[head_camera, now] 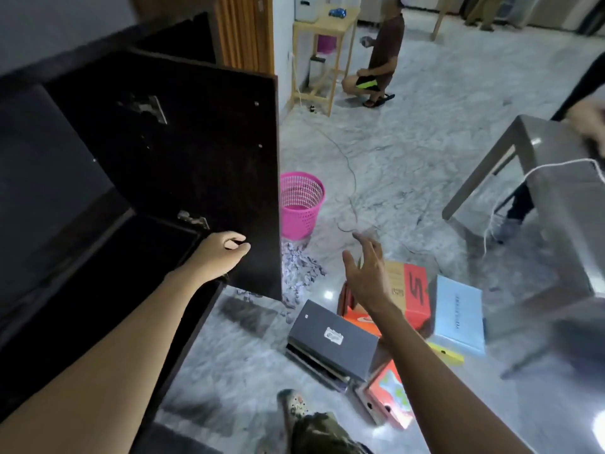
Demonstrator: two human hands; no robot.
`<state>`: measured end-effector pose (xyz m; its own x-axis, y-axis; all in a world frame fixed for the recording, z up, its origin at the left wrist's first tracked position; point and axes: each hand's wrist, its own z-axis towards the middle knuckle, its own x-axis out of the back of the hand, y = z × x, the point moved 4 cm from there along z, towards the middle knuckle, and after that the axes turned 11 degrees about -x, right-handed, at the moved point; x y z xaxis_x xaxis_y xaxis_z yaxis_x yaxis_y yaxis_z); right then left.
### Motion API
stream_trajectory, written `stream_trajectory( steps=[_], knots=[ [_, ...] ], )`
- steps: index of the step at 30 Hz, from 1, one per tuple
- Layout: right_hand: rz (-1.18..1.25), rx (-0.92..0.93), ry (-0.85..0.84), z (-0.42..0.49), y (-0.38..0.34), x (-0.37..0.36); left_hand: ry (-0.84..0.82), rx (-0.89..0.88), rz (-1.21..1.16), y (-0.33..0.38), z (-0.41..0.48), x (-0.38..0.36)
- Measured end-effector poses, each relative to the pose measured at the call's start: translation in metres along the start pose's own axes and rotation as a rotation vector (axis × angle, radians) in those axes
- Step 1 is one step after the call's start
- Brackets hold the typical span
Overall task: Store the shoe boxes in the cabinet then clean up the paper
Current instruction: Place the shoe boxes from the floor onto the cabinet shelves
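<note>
Several shoe boxes [413, 291]: lie in a loose heap on the floor, out in front of the cabinet [82, 240] and past the free edge of its open door; none is inside the cabinet yet.
Dark grey box [334, 340]: the box of the heap nearest the cabinet, lid on, resting on another box.
Right hand [368, 273]: fingers spread wide, holding nothing, above the side of the heap farther from the cabinet.
Left hand [222, 252]: against the inner face of the cabinet door [196, 152], low down; the fingers are curled, and I cannot tell whether they grip anything or only press.
Step in hand: by my judgement, bracing the door open while I reach for a first box.
Doing it well: I would hold the door wide, take one box at a time from the top of the heap, and span lid and side together so the lid cannot lift off. Each box should go in level and be pushed to the back of the cabinet, leaving room for the rest.
Paper scraps [301, 273]: a pile on the floor at the foot of the cabinet door, on its outer side; I would leave it until the boxes are stored and avoid scattering it.
Pink basket [301, 204]: upright, just beyond the scraps from the cabinet; a likely place for the paper.
</note>
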<state>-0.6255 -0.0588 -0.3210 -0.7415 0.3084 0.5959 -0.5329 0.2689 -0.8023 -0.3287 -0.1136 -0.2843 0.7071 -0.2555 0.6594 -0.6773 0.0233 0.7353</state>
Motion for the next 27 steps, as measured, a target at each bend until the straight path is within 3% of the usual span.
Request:
stream_trajectory(
  steps=[6,12,20,27],
  knots=[
    [-0.086,-0.323,-0.223,-0.021,0.128,0.009,-0.099,0.089,-0.137,-0.006,-0.011,-0.120],
    [-0.090,-0.604,-0.323,-0.019,0.278,-0.037,-0.101,0.283,-0.247,-0.090,-0.007,-0.253],
    [0.078,-0.750,-0.089,0.005,0.484,-0.156,-0.052,0.424,-0.249,-0.272,0.060,-0.440],
    [0.317,-0.648,0.200,0.035,0.581,-0.222,-0.032,0.369,-0.400,-0.389,0.139,-0.509]
  ],
)
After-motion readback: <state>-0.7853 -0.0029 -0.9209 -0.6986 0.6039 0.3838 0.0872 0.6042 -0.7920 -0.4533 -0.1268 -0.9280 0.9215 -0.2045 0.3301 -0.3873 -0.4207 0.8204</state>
